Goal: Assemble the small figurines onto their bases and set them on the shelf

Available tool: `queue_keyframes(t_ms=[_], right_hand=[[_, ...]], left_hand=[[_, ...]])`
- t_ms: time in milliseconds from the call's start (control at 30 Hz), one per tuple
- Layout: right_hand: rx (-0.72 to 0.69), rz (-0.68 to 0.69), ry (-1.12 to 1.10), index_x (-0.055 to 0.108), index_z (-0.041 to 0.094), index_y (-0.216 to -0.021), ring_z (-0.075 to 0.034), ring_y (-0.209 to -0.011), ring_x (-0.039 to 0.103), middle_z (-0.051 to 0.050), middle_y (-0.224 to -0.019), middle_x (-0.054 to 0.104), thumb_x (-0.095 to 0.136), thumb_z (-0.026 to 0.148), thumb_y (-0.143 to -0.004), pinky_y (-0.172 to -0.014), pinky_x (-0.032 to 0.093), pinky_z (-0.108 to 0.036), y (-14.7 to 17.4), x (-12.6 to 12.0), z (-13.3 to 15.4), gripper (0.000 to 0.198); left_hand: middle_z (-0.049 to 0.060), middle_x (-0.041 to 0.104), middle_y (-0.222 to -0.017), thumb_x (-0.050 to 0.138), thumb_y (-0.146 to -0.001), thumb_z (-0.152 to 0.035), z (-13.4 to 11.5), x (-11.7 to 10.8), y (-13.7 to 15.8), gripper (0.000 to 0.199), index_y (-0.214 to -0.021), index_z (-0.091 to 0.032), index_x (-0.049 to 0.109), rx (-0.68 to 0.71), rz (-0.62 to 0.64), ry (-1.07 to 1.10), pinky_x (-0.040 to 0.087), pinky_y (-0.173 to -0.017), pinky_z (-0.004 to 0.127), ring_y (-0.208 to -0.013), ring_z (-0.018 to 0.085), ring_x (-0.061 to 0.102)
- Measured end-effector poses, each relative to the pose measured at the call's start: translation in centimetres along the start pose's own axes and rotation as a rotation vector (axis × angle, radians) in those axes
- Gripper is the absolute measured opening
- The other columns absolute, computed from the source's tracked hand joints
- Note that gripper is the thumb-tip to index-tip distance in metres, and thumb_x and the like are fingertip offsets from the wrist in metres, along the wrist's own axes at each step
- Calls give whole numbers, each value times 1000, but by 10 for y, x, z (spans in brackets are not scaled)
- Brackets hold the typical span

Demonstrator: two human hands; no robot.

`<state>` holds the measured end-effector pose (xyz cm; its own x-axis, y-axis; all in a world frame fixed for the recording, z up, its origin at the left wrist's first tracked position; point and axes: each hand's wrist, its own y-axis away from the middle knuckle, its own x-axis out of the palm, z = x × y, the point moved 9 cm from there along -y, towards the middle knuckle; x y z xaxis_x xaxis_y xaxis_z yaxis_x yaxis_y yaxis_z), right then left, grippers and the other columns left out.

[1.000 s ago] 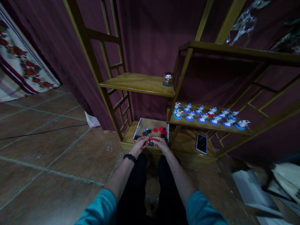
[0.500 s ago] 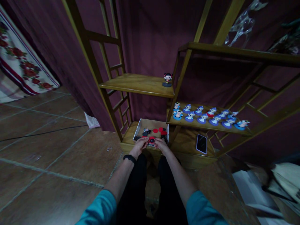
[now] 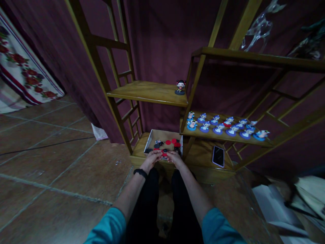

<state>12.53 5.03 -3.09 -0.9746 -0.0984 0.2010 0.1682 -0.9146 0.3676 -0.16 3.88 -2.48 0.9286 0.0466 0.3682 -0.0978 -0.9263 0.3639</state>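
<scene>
Between my two hands, over the near edge of an open cardboard box point(image 3: 152, 135), is a small red figurine with a black head point(image 3: 165, 151). My left hand point(image 3: 153, 157) is closed on its left side, and my right hand point(image 3: 174, 157) is closed on its right side. My fingers hide much of its lower part. Inside the box lie red discs point(image 3: 168, 142), dark discs point(image 3: 157, 145) and a black-and-white figurine point(image 3: 159, 142). A finished-looking figurine with black hair buns point(image 3: 180, 87) stands upright on a dark base on the shelf above.
The wooden shelf unit point(image 3: 147, 92) surrounds the box. Several blue-and-white figurines on round bases point(image 3: 218, 128) stand in rows on the right shelf. Below them lies a phone point(image 3: 218, 156). A glass-like deer ornament point(image 3: 261, 27) is at upper right; a white box point(image 3: 271, 206) lies on the floor.
The red figurine has been turned between my hands, so its black head now points up and away. My hands have barely moved.
</scene>
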Motion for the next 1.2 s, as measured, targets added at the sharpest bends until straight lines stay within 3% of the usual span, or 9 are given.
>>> queue_keyframes(t_ms=[433,667,900,1200], right_hand=[[19,79,-22,65,12,-81,-5,-40,47,-1,-56,62,67,21,-70,-40,39,-17,8,8,5,14],[-58,103,-50,60,17,-104,-7,-47,52,2,-62,62,70,20,-64,-46,42,-19,10,9,10,41],[-111,149,-51,59,17,-100,-8,-53,55,0,-72,63,72,23,-60,-52,44,-21,9,13,11,42],[-131,70,-68,54,19,-95,-10,-55,57,1,-75,63,74,22,-50,-53,45,-24,3,8,8,49]], left_hand=[[3,66,-66,75,-60,-12,3,-2,-5,24,-82,-12,65,10,-1,1,43,-49,15,-52,7,58],[3,66,-63,73,-62,-12,4,-6,-7,22,-82,-13,64,3,-38,-7,43,-50,16,-51,8,58],[3,65,-64,75,-59,-14,1,-2,-7,26,-82,-12,64,38,6,5,42,-49,16,-51,7,57],[2,66,-70,80,-47,-13,-8,6,0,44,-86,-13,61,120,22,20,41,-53,17,-56,8,58]])
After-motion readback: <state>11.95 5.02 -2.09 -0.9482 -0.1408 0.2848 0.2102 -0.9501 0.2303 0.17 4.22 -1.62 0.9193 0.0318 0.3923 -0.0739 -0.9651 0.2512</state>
